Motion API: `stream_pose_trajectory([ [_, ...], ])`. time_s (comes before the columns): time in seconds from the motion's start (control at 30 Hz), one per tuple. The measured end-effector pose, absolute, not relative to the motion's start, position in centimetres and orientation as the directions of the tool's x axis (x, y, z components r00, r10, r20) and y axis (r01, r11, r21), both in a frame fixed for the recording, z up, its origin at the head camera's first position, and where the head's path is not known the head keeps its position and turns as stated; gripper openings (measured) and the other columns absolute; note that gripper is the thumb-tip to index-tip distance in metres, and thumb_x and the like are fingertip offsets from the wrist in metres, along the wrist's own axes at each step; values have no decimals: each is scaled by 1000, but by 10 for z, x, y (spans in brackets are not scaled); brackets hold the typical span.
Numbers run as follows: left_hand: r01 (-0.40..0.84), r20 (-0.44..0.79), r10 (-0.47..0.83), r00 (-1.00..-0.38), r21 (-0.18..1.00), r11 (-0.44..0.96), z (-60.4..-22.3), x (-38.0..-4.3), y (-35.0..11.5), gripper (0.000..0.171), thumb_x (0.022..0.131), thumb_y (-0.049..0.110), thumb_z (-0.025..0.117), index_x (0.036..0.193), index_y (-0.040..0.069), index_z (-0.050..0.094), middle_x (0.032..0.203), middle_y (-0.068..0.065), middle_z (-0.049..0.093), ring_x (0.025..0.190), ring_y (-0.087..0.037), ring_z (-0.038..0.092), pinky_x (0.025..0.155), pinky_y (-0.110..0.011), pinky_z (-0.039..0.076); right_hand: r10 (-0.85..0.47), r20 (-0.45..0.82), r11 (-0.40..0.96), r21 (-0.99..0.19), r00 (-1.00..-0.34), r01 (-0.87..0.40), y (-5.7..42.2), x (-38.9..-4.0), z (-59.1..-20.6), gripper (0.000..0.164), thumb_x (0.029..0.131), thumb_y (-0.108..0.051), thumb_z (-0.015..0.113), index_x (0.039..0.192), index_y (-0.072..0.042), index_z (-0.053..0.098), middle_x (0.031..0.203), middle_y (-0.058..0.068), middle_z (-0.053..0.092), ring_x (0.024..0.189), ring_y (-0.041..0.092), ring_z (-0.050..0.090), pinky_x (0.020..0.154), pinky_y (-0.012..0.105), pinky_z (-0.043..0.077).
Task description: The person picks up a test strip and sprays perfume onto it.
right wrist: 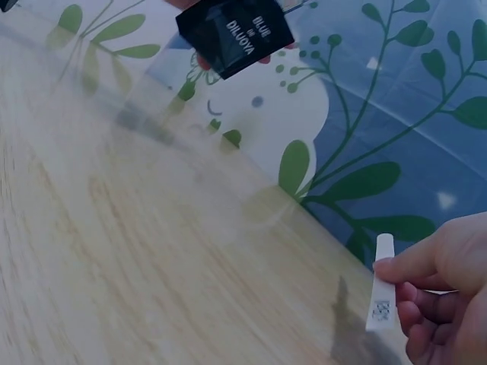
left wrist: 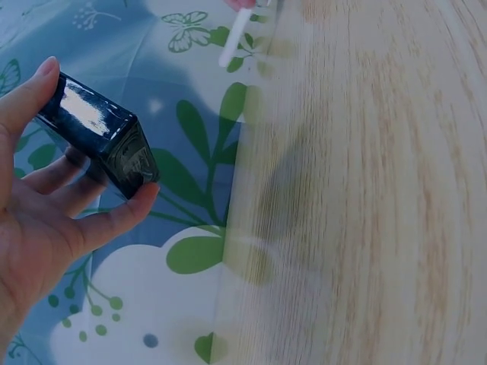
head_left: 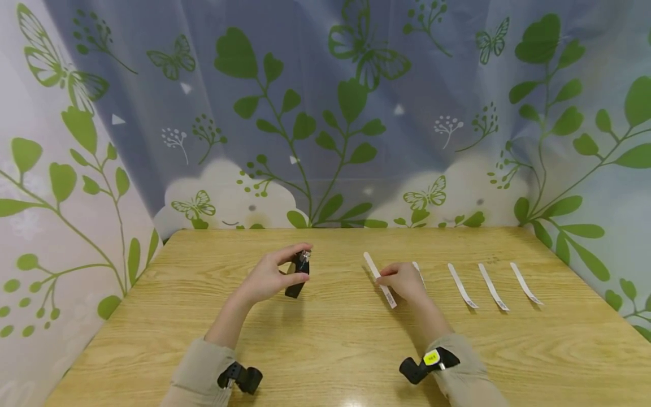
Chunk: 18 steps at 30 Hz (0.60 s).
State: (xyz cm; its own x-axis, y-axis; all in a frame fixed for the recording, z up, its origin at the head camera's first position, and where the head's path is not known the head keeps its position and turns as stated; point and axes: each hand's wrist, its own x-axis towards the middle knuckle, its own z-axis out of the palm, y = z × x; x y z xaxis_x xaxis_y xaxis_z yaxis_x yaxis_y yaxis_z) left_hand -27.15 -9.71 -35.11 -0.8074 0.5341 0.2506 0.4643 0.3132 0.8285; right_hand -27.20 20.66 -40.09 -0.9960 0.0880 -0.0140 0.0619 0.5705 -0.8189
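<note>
In my left hand [head_left: 267,277] I hold a dark, glossy perfume bottle [head_left: 296,282] above the table, tilted, with one finger lying over its spray top [head_left: 305,256]. White lettering on the bottle's front shows in the right wrist view. My right hand [head_left: 404,280] pinches a white paper test strip [head_left: 373,268] between thumb and finger, slanting off the table to the right of the bottle. A small dark printed mark [right wrist: 382,310] sits at the strip's wider lower end. The bottle and strip are apart.
To the right, more paper strips lie in a row on the wooden table [head_left: 325,350]: one strip [head_left: 417,268] is partly behind my right hand, then a strip [head_left: 461,287], another strip [head_left: 493,287] and the rightmost strip [head_left: 525,284]. A leaf-patterned curtain [head_left: 315,113] hangs behind the table.
</note>
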Motion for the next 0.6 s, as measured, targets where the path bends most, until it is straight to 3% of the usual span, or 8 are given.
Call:
stream_pose_trajectory([
  [0.17, 461, 271, 484, -832, 822, 333, -348, -270, -97, 54, 84, 23, 71, 134, 19, 51, 134, -6, 49, 124, -32, 42, 92, -51, 42, 74, -97, 434, -893, -993, 120, 214, -268, -392, 17, 85, -11, 67, 93, 3, 66, 81, 5, 63, 69, 14, 55, 58, 26, 43],
  [0.43, 481, 295, 471, -832, 805, 346, -339, -273, -97, 52, 84, 20, 70, 132, 19, 52, 132, -7, 50, 120, -32, 45, 78, -40, 51, 12, -113, 396, -912, -993, 109, 218, -251, -377, 20, 87, -16, 65, 95, 2, 65, 72, 0, 61, 63, 12, 55, 55, 28, 44],
  [0.6, 482, 280, 494, -823, 805, 346, -336, -274, -96, 53, 85, 18, 69, 134, 16, 50, 135, -9, 48, 126, -33, 39, 92, -50, 42, -2, -99, 416, -905, -995, 90, 221, -242, -375, 21, 87, -18, 65, 96, 2, 64, 76, 2, 62, 65, 13, 57, 55, 28, 45],
])
